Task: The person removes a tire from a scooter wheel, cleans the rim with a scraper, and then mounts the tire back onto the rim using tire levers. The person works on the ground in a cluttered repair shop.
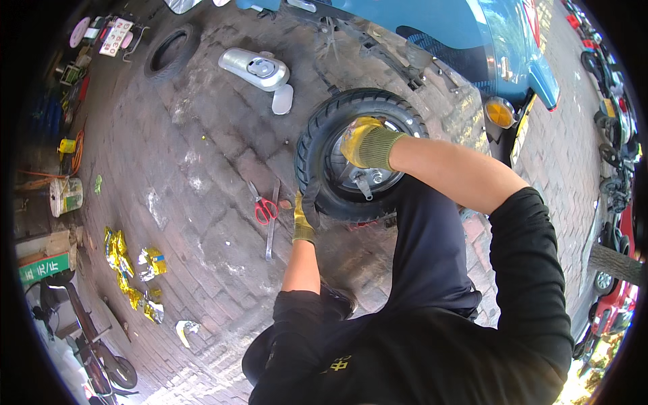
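Note:
A small wheel with a black treaded tire (pixel 312 152) lies on the paving in front of me. Its grey metal hub (pixel 364 181) faces up, with a short lever arm on it. My right hand (pixel 364 140), in a yellow knit-cuffed glove, is closed at the upper left of the rim; what its curled fingers hold is hidden. My left hand (pixel 304 214), gloved alike, grips the tire at its lower left edge. Left of that hand lie red-handled scissors (pixel 264 210) and a thin metal strip (pixel 273 229).
A silver cover (pixel 255 69) and a loose tire (pixel 171 51) lie farther off. A blue scooter (pixel 459 34) stands beyond the wheel. Crumpled gold wrapping (pixel 120 260) is on the paving at left, near a white bucket (pixel 66 196). Parked vehicles line the right.

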Motion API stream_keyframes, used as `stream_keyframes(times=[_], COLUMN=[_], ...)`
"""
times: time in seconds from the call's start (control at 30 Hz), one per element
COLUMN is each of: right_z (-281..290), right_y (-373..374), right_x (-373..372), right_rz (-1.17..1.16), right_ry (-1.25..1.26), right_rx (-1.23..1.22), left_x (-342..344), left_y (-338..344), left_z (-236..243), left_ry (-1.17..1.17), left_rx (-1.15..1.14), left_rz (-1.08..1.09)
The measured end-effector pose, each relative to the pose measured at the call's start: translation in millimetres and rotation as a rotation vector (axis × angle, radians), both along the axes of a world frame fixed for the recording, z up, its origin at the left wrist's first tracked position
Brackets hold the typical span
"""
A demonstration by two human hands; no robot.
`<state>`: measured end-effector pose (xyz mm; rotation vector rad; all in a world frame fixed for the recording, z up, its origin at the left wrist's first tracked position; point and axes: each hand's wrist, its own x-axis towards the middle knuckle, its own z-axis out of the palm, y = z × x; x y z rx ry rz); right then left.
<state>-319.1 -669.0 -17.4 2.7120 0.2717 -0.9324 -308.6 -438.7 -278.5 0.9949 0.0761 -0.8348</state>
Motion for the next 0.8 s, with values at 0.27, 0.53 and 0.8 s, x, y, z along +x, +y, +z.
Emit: stream_keyframes(times=[0.27,0.53,0.8], right_z=[-28,-12,-24], right_y=[9,7,12], right_x=[7,21,34], right_rz=[0.167,0.112,0.068], right_ry=[-0.012,0.049,0.046], right_rx=[0.008,-0.018,-0.022], left_x=[-8,5,12], left_y=[-5,2,4], left_z=[-1,-28,-40], left_ry=[0.069,0.09,0.067], left_rx=[-0.079,-0.025,-0.008], left_rz=[-0.003,-0.085,-0.094])
